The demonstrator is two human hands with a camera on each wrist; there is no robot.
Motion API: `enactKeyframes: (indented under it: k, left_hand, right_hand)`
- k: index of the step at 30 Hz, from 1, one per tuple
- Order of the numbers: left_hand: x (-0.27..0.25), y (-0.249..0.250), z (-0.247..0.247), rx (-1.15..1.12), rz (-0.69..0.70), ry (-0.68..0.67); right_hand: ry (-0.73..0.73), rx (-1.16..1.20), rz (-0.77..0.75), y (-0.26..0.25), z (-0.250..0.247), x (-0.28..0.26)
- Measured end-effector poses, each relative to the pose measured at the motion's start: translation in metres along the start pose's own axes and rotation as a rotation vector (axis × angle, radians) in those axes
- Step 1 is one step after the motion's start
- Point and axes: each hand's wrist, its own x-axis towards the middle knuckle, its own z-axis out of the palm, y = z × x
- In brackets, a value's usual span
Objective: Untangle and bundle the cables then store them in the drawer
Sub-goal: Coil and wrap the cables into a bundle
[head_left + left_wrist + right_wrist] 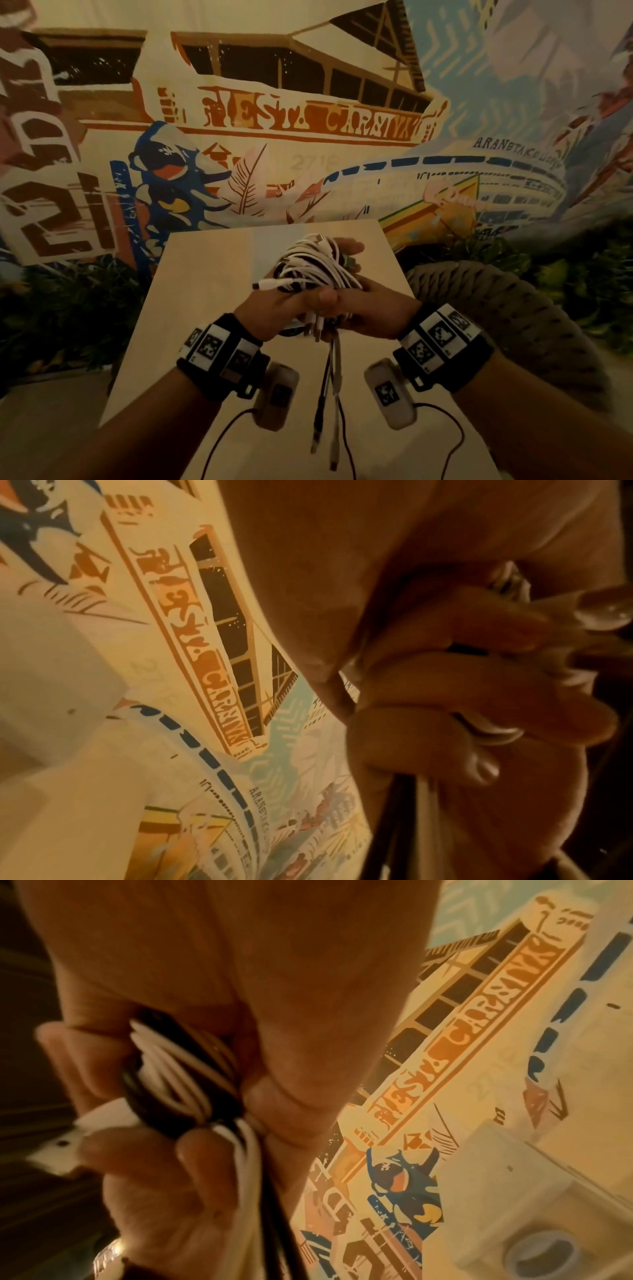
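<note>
A bundle of coiled white and black cables [313, 265] is held up over a pale wooden table top [212, 291]. My left hand [291, 306] grips the bundle from the left with its thumb across the front. My right hand [359, 305] grips it from the right, touching the left. Several loose cable ends [330, 390] with plugs hang below the hands. In the left wrist view, curled fingers [479, 696] close round dark strands [399, 818]. In the right wrist view, fingers [154, 1164] wrap the white and black coils [181, 1074]. No drawer is in view.
A painted mural cloth [291, 120] hangs behind the table. A grey woven pouf [496, 308] stands close on the right and dark foliage [68, 308] lies on the left. A ring-shaped roll [541, 1256] rests on a white surface.
</note>
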Motion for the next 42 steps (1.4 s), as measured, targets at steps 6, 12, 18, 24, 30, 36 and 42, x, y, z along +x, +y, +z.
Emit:
enactKeyframes:
  k: [6,12,18,24,30,36,42]
  left_hand:
    - [0.005,0.015,0.009,-0.095,0.066,-0.056]
    - [0.008,0.010,0.011,-0.276,0.028,-0.044]
    - [0.008,0.015,0.003,-0.266,0.149,0.027]
    - [0.005,0.020,-0.022,-0.114,0.144,0.136]
    - [0.000,0.015,-0.024,0.516,0.155,-0.014]
    - [0.008,0.003,-0.021,1.046,0.066,-0.115]
    - [0.010,-0.008,-0.011,1.201,-0.027,-0.192]
  right_hand:
    - [-0.036,0.037,-0.002,-0.003,-0.005,-0.004]
    - [-0.030,-0.149,0.027,-0.016,-0.001,-0.007]
    - [-0.035,-0.306,0.108,-0.007,-0.008,-0.006]
    - [-0.039,-0.396,0.260,0.030,-0.028,-0.013]
    - [0.017,-0.391,0.298,0.023,-0.036,-0.016]
    - [0.111,-0.434,0.280,0.024,-0.032,-0.012]
    - [0.202,-0.205,0.344,0.029,-0.024,-0.009]
